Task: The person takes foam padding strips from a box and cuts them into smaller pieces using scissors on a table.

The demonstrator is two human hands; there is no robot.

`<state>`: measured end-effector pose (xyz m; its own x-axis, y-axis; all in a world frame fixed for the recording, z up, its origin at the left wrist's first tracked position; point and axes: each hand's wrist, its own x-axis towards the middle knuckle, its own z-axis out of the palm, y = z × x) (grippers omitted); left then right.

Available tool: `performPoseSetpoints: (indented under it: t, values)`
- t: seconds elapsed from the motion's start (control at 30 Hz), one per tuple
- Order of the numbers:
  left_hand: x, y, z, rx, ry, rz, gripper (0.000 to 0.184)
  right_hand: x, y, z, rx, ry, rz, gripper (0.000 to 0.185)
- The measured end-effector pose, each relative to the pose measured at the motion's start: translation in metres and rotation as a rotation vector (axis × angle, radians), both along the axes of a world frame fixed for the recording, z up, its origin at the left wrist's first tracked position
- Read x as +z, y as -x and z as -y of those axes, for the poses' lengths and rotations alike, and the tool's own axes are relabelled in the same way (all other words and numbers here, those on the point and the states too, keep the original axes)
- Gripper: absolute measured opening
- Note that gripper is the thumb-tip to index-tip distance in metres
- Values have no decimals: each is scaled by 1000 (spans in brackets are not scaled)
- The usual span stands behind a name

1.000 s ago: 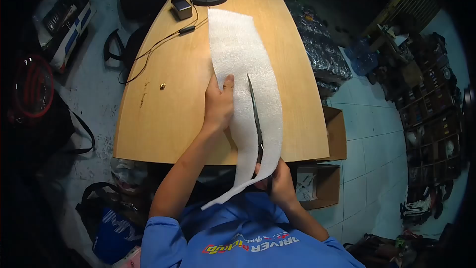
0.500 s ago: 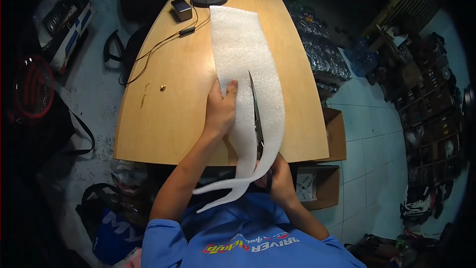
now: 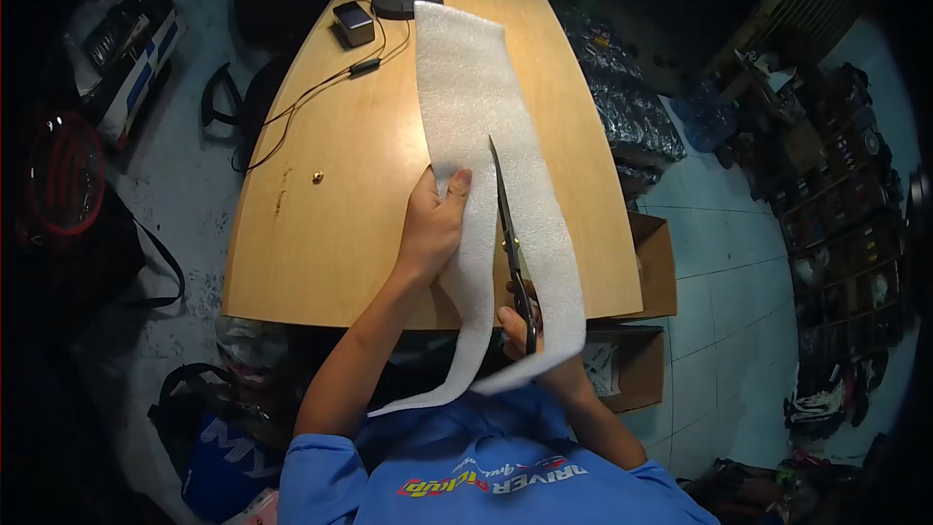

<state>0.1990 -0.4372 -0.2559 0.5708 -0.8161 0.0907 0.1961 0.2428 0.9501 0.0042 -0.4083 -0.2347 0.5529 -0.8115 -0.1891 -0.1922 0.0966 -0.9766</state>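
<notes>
A long white foam sheet (image 3: pixel 476 87) extends over the table toward its far end, slit lengthwise from the near side into two strips. My left hand (image 3: pixel 436 219) grips the left strip's outer edge, thumb on top. My right hand (image 3: pixel 520 331) is closed around the handles of black scissors (image 3: pixel 512 248), partly hidden behind the right strip. The scissor blades lie in the slit, their tip pointing away from me at its far end. Both strips' near ends droop past the table edge toward my blue shirt.
On the wooden table (image 3: pixel 330 262) are a small brass-coloured piece (image 3: pixel 318 177), a black boxy device (image 3: pixel 353 24), a cable (image 3: pixel 364 68) and a round black stand base (image 3: pixel 406 3). Cardboard boxes (image 3: pixel 641 365) stand below the right edge. Shelving (image 3: pixel 846 204) fills the far right.
The right strip has swung rightward, away from the left strip, so their ends no longer cross. The slit is wider, and more of the scissors and my right hand shows.
</notes>
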Motion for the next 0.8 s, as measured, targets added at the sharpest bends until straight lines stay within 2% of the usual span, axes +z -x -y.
performPoseSetpoints:
  t: [0.07,0.17,0.2,0.37,0.4,0.47,0.57,0.6,0.7,0.8]
  values:
    - [-1,-4,-1,47,-45,65,30,-2,3,-1,19,-108,38,34]
    - [16,-30,2,1,-150,-215,32,4,5,-3,30,-74,-27,30]
    - [27,-37,0,-14,-196,-206,33,3,6,-6,40,-31,-15,30]
    - [13,-34,24,254,-7,86,37,-2,3,-8,105,101,15,26]
    - [8,-34,26,283,19,158,38,-1,3,-8,91,27,54,24]
    - [7,-28,25,279,36,166,36,3,3,-10,60,-121,131,21]
    - [2,-25,26,330,70,265,34,8,3,-8,47,-192,101,21]
    - [0,-26,27,359,86,316,34,5,3,-8,30,-161,105,20]
    - [5,-25,21,312,89,237,38,-2,1,-10,16,-112,111,19]
    - [10,-21,18,363,148,312,37,2,2,-9,49,-135,83,29]
